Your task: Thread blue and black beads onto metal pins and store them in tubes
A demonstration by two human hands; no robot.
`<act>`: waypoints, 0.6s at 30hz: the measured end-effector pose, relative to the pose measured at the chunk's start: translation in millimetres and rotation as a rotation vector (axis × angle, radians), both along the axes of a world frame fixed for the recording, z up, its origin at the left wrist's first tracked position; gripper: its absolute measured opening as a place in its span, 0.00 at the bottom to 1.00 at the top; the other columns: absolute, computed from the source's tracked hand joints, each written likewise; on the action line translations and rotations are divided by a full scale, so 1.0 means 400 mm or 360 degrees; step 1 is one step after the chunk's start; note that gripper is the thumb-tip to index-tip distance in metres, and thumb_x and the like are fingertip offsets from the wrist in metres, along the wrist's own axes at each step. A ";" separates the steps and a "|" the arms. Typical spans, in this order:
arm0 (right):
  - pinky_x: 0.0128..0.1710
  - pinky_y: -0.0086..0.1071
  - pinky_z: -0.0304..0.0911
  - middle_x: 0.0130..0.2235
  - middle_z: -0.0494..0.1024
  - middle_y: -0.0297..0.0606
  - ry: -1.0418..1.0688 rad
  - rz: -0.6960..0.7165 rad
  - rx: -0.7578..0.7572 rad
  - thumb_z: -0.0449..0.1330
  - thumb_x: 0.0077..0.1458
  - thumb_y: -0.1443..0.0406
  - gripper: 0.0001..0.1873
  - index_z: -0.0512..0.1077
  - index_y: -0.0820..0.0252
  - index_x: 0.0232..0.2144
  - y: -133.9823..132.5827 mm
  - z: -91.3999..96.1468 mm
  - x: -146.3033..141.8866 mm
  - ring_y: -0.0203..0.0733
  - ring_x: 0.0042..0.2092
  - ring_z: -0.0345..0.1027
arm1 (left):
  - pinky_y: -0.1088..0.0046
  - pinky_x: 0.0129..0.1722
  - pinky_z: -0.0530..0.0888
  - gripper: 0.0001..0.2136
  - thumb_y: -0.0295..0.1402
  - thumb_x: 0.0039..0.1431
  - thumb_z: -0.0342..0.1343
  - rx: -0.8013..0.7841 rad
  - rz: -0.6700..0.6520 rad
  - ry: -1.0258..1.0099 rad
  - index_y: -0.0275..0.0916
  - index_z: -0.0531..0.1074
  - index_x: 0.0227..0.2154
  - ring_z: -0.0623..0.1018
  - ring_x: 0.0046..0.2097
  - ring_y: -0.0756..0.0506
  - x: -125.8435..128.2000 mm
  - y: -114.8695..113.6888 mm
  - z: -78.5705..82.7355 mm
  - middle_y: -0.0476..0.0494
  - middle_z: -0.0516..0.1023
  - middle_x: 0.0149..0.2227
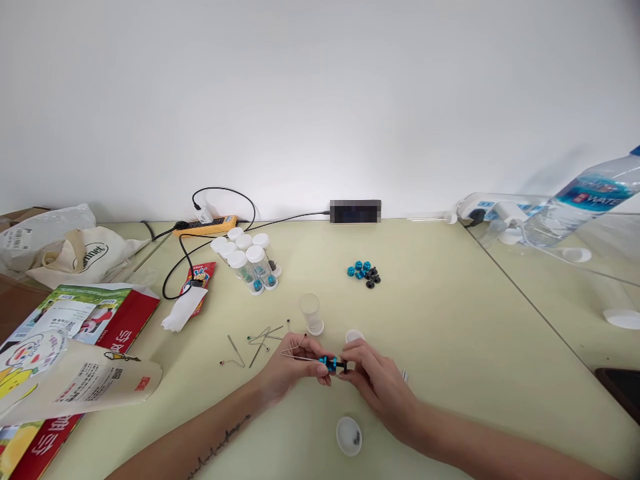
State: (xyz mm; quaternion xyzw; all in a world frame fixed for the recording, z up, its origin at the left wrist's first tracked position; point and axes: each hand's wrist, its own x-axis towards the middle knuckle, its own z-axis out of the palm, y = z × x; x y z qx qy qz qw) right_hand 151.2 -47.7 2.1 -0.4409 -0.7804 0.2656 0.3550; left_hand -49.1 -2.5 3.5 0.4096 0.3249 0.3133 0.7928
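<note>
My left hand (295, 368) pinches a bent metal wire pin (300, 354) that carries small blue and black beads (332, 363). My right hand (376, 375) is closed in a pinch at the black bead on the wire's end, the two hands meeting above the pale green table (450, 347). Just behind the hands stand an empty clear vial (311, 313) upside down on its cap and a loose white cap (354, 335). A small white cap dish (349, 435) with tiny dark bits lies in front of the hands. A pile of loose blue and black beads (364, 273) sits further back.
Several loose wire pins (260, 340) lie left of the hands. A cluster of white-capped vials (246, 260) lies behind them, near a yellow power strip (206, 225) with black cables. Bags and printed packets (75, 333) crowd the left side. A water bottle (585, 200) stands far right.
</note>
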 end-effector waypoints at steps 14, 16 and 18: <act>0.27 0.27 0.56 0.29 0.69 0.33 0.0010 0.0009 -0.0078 0.44 0.66 0.60 0.10 0.62 0.57 0.37 0.001 0.008 0.001 0.34 0.28 0.61 | 0.73 0.27 0.74 0.09 0.28 0.40 0.69 -0.0007 0.0011 0.0058 0.32 0.78 0.28 0.78 0.25 0.47 0.001 -0.001 0.005 0.42 0.80 0.25; 0.26 0.27 0.54 0.27 0.68 0.32 -0.0019 0.0034 -0.0105 0.45 0.66 0.60 0.11 0.61 0.57 0.33 -0.001 0.005 0.005 0.34 0.27 0.60 | 0.73 0.26 0.73 0.09 0.28 0.41 0.68 -0.0015 -0.0019 0.0040 0.32 0.78 0.28 0.78 0.25 0.47 0.001 -0.002 0.005 0.42 0.80 0.25; 0.25 0.27 0.52 0.24 0.66 0.30 -0.0074 0.0084 -0.0139 0.45 0.65 0.59 0.15 0.60 0.57 0.28 -0.002 0.004 0.009 0.34 0.25 0.58 | 0.73 0.25 0.73 0.09 0.27 0.40 0.68 -0.0027 -0.0057 0.0020 0.32 0.79 0.28 0.78 0.24 0.47 0.002 -0.002 0.004 0.43 0.79 0.24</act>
